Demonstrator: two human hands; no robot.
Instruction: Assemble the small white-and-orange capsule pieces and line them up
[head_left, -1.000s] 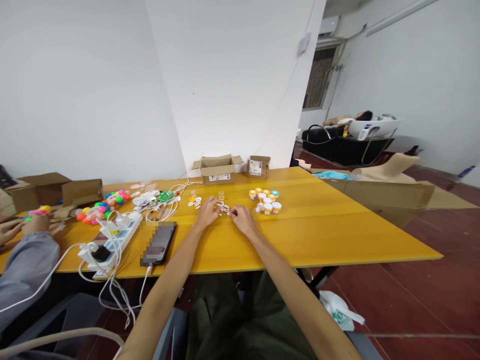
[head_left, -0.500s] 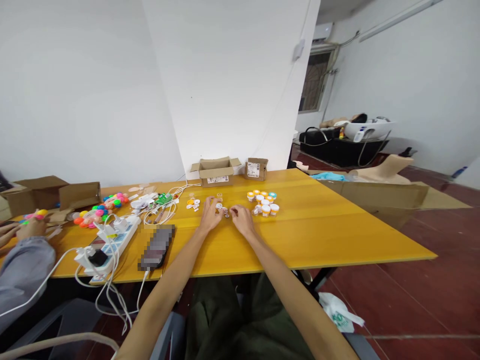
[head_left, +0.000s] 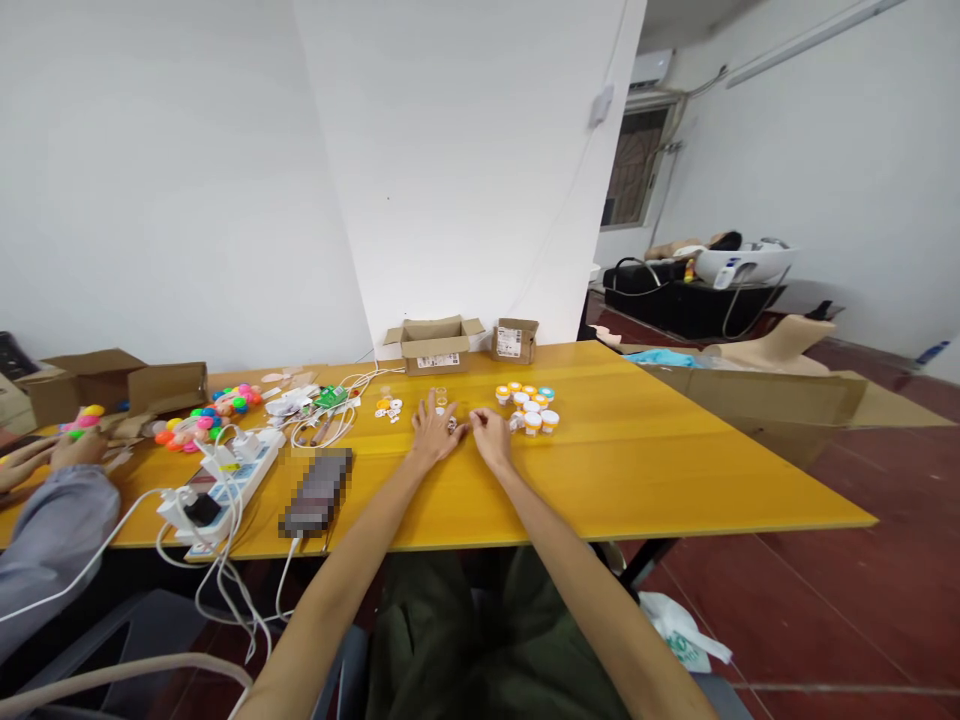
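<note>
My left hand (head_left: 433,436) lies palm down over the table with its fingers spread. Small round pieces (head_left: 451,425) show by its thumb, too small to name. To its right, my right hand (head_left: 491,440) is closed, thumb and fingertips pressed together; what they hold, if anything, is hidden. Beyond my left fingertips stands a clear little cup (head_left: 441,396). Farther left lie several small white and orange discs (head_left: 388,409). Just past my right hand stands a cluster of small clear jars with orange, white and blue lids (head_left: 532,418).
Two cardboard boxes, a wider open one (head_left: 435,350) and a smaller one (head_left: 514,341), stand at the back. Left are a phone (head_left: 319,490), a power strip (head_left: 240,480) with cables, a green circuit board (head_left: 330,397) and colourful balls (head_left: 191,432). Another person's hand (head_left: 79,448) works at far left.
My left hand's fingers have spread and flattened over the small pieces. My right hand stays closed beside it. The view has shifted slightly.
</note>
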